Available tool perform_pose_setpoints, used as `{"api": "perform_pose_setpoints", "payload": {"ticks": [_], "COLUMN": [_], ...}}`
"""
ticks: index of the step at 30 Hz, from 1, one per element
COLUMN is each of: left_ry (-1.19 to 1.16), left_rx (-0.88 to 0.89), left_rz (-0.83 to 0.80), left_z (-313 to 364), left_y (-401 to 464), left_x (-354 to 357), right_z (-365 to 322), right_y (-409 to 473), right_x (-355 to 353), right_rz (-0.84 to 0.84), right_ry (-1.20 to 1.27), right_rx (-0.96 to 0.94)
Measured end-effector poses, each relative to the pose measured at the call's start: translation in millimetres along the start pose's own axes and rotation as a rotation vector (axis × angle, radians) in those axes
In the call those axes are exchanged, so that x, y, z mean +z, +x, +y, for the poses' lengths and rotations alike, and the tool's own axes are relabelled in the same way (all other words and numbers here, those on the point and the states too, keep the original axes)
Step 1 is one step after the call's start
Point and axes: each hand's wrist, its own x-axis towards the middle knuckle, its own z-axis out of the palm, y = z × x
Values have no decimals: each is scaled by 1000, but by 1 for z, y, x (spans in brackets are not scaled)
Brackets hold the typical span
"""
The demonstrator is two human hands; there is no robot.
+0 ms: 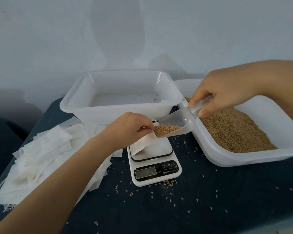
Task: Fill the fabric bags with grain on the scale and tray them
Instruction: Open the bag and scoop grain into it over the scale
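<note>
My left hand (134, 127) pinches the mouth of a small white fabric bag (145, 142), which rests tilted on the white digital scale (155, 168). My right hand (222, 93) grips the handle of a clear plastic scoop (178, 124). The scoop holds brown grain (166, 129) and its lip sits at the bag's mouth. Behind the scale stands a white tray (91, 105), holding only a few stray grains. A second white tray (254, 157) at the right holds a bed of loose grain (235, 130).
A heap of flat white fabric bags (46, 159) lies to the left on the dark blue tabletop (210, 208). Stray grains are scattered around the scale. A pale wall rises behind the trays.
</note>
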Motion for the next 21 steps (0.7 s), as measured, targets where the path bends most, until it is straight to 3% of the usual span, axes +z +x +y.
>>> {"api": "perform_pose_setpoints", "payload": {"ticks": [21], "left_ry": [-2], "left_rx": [-3], "left_rz": [26], "left_z": [0], "left_y": [-1], "left_x": [0], "right_z": [0], "right_y": [0], "right_x": [-1], "right_rz": [41], "right_ry": [-22], "right_rx": [38]}}
